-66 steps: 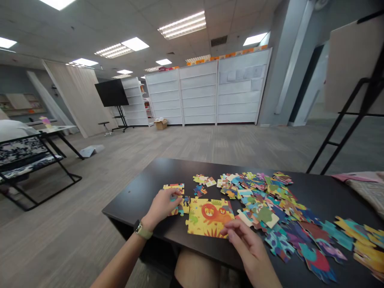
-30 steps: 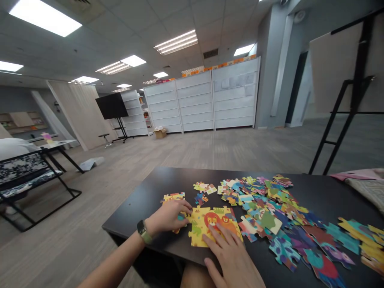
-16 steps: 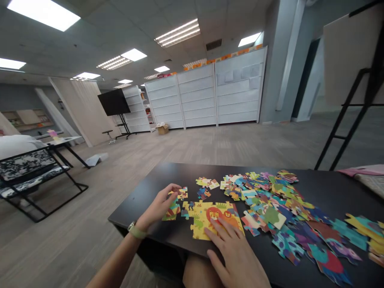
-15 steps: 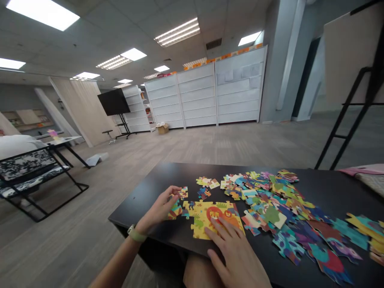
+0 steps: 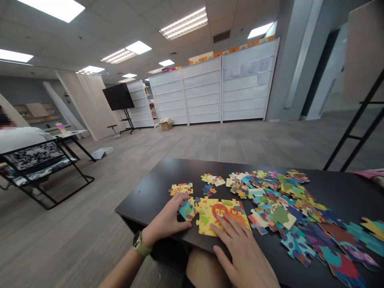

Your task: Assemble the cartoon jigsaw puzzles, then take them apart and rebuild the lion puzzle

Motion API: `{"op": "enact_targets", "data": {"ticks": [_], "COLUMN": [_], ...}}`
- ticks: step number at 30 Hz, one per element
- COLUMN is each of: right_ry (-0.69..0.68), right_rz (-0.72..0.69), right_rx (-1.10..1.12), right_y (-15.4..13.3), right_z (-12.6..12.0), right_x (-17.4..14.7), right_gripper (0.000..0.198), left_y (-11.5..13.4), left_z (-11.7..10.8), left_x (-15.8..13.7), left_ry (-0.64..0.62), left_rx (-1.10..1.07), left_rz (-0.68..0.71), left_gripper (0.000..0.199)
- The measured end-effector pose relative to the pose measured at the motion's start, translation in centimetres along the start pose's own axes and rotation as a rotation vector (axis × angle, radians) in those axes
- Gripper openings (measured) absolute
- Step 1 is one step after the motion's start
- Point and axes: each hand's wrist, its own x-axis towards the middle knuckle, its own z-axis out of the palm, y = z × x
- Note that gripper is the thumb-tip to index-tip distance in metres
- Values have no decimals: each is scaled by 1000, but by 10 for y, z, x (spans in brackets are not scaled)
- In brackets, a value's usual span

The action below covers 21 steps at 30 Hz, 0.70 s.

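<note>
On the black table (image 5: 156, 176), a joined yellow section of jigsaw puzzle (image 5: 205, 228) shows two lions. My right hand (image 5: 244, 252) lies flat over its lower right part, fingers stretched and a little spread. My left hand (image 5: 168, 218) curves around a teal and green puzzle piece (image 5: 187, 211) at the section's left side, fingers at its upper edge and thumb below. Whether this piece is fully locked to the yellow section I cannot tell. Just beyond the left fingers lies a small orange and yellow strip of pieces (image 5: 181, 188).
A large heap of loose puzzle pieces (image 5: 279, 200) spreads over the table's right side. Small groups, one yellow and white (image 5: 212, 179) and one dark blue (image 5: 209, 190), lie behind the lion section. A person (image 5: 24, 138) sits on a chair at far left.
My left hand has come down and nearer, from the orange and yellow strip to the teal piece. My right hand stays on the lion section. The view has shifted slightly.
</note>
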Motion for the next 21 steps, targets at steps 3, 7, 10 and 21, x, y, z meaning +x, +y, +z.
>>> {"op": "enact_targets", "data": {"ticks": [3, 7, 10, 21], "right_ry": [-29, -58, -73, -77], "right_rz": [6, 18, 24, 31], "right_rx": [-19, -56, -74, -94], "right_y": [0, 0, -1, 2], "right_z": [-1, -1, 0, 1], "right_x": [1, 0, -1, 1], "right_gripper": [48, 49, 50, 50], "left_y": [0, 5, 5, 6], "left_z": [7, 4, -4, 12], "left_x": [-4, -11, -14, -30], "left_ry": [32, -5, -44, -58], "left_rx": [67, 138, 144, 128], "left_rz": [10, 94, 129, 287], "left_gripper": [54, 51, 47, 14]}}
